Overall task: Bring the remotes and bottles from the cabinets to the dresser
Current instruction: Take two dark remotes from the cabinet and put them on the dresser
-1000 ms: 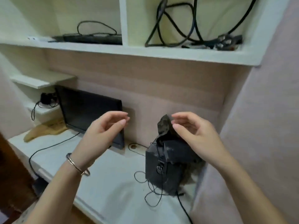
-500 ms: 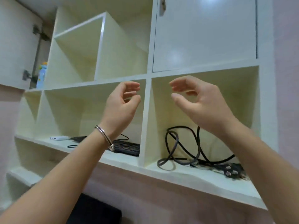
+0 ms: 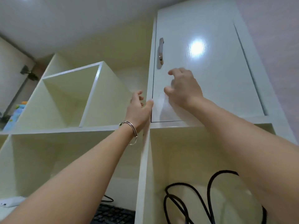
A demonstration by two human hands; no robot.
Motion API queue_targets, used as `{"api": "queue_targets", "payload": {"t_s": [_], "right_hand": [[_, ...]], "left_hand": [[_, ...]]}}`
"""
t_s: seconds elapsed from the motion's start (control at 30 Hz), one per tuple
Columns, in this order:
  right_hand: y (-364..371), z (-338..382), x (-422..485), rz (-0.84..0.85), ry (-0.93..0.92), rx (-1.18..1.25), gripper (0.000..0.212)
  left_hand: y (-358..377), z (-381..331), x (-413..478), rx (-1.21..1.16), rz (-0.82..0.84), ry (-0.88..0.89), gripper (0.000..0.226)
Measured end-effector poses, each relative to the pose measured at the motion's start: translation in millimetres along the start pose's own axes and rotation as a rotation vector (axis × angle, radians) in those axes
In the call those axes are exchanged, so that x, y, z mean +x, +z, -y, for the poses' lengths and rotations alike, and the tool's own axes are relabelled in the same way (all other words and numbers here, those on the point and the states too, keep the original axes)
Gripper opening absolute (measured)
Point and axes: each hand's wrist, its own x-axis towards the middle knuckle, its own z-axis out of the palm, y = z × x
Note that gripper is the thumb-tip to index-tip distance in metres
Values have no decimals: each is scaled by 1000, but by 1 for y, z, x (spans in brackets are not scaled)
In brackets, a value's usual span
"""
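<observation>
- Left hand [image 3: 137, 109] is reaching up empty, fingers loosely apart, thumb touching the closed cabinet door [image 3: 202, 70] edge.
- Right hand [image 3: 182, 88] is hovering empty, fingers spread, below the door's metal handle [image 3: 161, 50].

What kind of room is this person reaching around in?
Probably a room in a home, at a built-in wall unit. A white cabinet door with a metal handle sits shut above open cubby shelves; lower cubbies hold a keyboard and coiled black cables.

Closed cabinet door [image 3: 210, 75] upper right, handle [image 3: 161, 51] at its left edge; open shelves [image 3: 68, 101] to its left; cables [image 3: 194, 199] in compartment below; keyboard [image 3: 113, 215] lower left of those.
</observation>
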Motion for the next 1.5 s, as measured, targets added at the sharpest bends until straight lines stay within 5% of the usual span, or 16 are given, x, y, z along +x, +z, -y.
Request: {"api": "queue_targets", "payload": {"t_s": [0.33,0.5,0.7,0.9,0.97,1.23,1.4,1.5], "right_hand": [[24,13,79,-52,78,-230,53],[28,26,89,-114,251,-52,41],[-1,36,94,-58,362,225,19],[-27,41,79,-11,177,353,18],[-39,38,56,-20,57,349,44],[-69,-18,-88,7,-119,69,67],[-94,-32,-100,-154,-153,40,58],[-106,-35,-106,-237,-208,-14,53]], "left_hand": [[13,12,18,-6,-88,86,47],[10,17,17,39,-63,102,41],[1,10,12,-192,104,93,50],[-7,-12,1,-559,98,67,18],[-8,-20,-5,-658,117,67,19],[-14,-66,-34,-955,110,77,40],[0,-95,-50,-1073,170,122,20],[10,-120,-62,-1089,263,172,26]]}}
